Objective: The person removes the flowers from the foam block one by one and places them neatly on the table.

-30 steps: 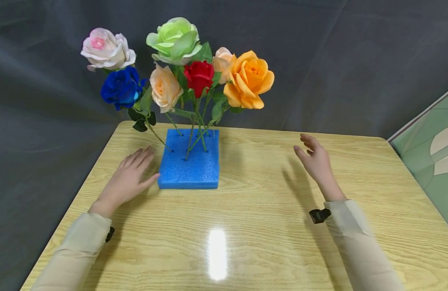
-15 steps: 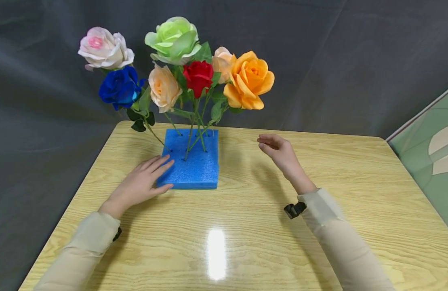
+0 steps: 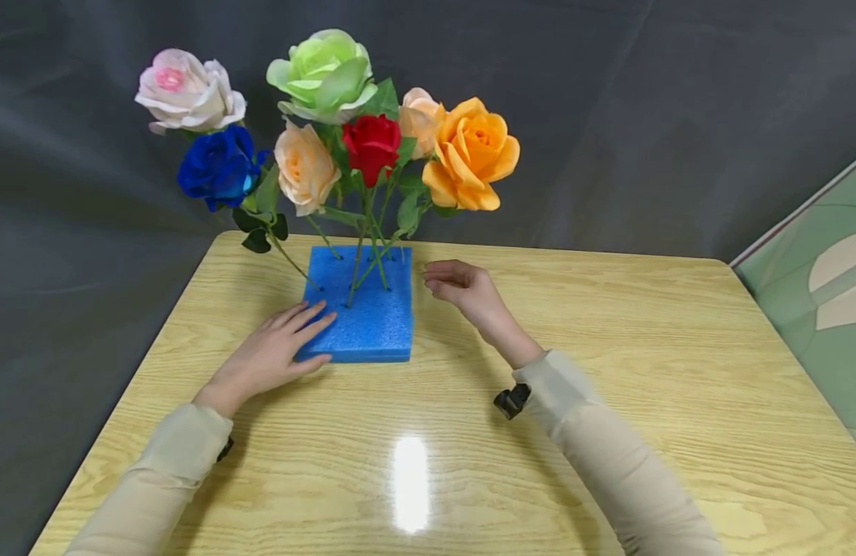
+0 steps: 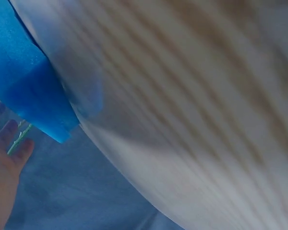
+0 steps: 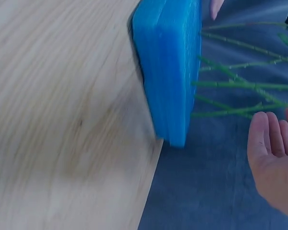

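Note:
A blue foam block [image 3: 372, 332] lies on the table with several artificial roses standing in it by their green stems. The blooms are a pale pink rose [image 3: 191, 96], a blue rose [image 3: 219, 166], a green rose [image 3: 323, 77], a red rose [image 3: 372, 148], an orange rose [image 3: 472, 158] and two peach ones. My left hand [image 3: 271, 351] spreads its straight fingers over the block's left front corner; whether they touch it I cannot tell. Just right of the block, my right hand [image 3: 476, 297] is apart from it, holding nothing, fingers together and slightly bent.
The wooden table [image 3: 608, 401] extends to the right and towards me. Behind it hangs a dark grey curtain [image 3: 608, 131]. A green patterned panel [image 3: 817, 309] stands along the right edge. Black straps circle both wrists.
My right hand has moved left across the table to the block's side. The left hand has shifted right, from beside the block to over its corner. The roses keep their places in the foam.

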Demonstrator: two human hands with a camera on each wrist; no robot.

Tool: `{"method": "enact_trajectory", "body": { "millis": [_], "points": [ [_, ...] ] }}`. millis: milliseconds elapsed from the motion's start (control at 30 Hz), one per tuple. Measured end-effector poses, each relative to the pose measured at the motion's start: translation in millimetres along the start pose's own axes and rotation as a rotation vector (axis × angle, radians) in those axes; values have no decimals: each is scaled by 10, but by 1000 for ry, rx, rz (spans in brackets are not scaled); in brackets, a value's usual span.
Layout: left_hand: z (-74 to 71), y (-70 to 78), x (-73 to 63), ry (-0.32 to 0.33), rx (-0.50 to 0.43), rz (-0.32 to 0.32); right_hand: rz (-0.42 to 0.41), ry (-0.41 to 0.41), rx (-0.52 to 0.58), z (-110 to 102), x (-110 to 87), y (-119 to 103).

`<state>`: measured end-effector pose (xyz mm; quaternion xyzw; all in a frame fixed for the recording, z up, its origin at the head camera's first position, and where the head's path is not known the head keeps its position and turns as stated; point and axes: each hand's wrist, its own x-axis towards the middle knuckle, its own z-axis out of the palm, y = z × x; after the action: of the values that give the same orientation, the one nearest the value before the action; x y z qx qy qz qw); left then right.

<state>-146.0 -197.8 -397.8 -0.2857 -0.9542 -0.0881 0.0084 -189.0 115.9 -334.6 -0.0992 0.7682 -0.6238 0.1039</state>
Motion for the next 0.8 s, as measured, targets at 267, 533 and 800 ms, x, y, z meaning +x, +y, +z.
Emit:
{"method": "enact_trajectory", "body": {
  "millis": [267,533,800],
  "points": [
    [-8,0,28,-15,-7,-7,-10,-34,59,287,70,-43],
    [5,-3,54,-42,-11,-17,-1,-63,71,496,137,-67],
    [15,-24,61,-53,-4,-20,-57,-71,43,665,198,-58]
  ]
}}
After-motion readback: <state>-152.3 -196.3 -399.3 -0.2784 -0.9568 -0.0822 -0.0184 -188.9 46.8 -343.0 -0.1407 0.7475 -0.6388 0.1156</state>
